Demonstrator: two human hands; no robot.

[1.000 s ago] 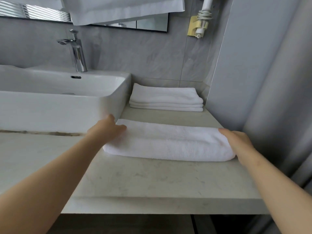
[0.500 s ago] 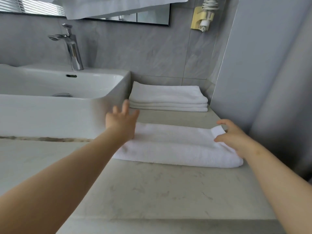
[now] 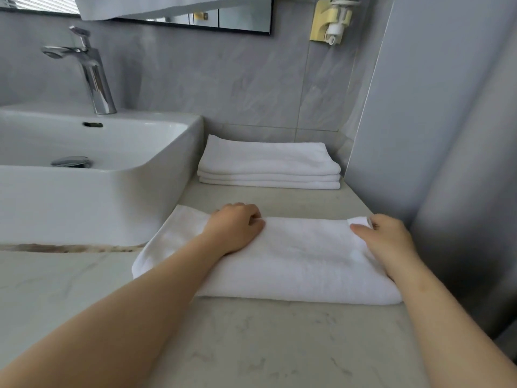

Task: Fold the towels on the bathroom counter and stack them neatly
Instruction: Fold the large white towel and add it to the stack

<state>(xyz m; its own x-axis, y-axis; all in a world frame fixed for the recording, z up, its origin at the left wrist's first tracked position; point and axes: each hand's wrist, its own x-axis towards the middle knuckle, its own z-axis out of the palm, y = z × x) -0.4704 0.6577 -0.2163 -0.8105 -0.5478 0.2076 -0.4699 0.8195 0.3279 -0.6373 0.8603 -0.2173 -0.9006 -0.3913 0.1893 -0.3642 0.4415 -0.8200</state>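
Note:
A white towel (image 3: 302,264), folded into a long band, lies across the pale stone counter (image 3: 265,345). My left hand (image 3: 233,229) rests on its far edge left of the middle, fingers curled over that edge. My right hand (image 3: 386,242) pinches the towel's far right corner between thumb and fingers. Behind it, against the back wall, sits a neat stack of folded white towels (image 3: 268,166).
A white basin (image 3: 92,191) with a chrome tap (image 3: 92,77) fills the left side, close to the towel's left end. A grey wall panel (image 3: 436,135) borders the counter on the right. A mirror and a wall-mounted holder (image 3: 330,23) hang above.
My left hand went from the towel's left end, lifted open, and now sits further right on the far edge. My right hand shifted from the right end to pinching the far right corner.

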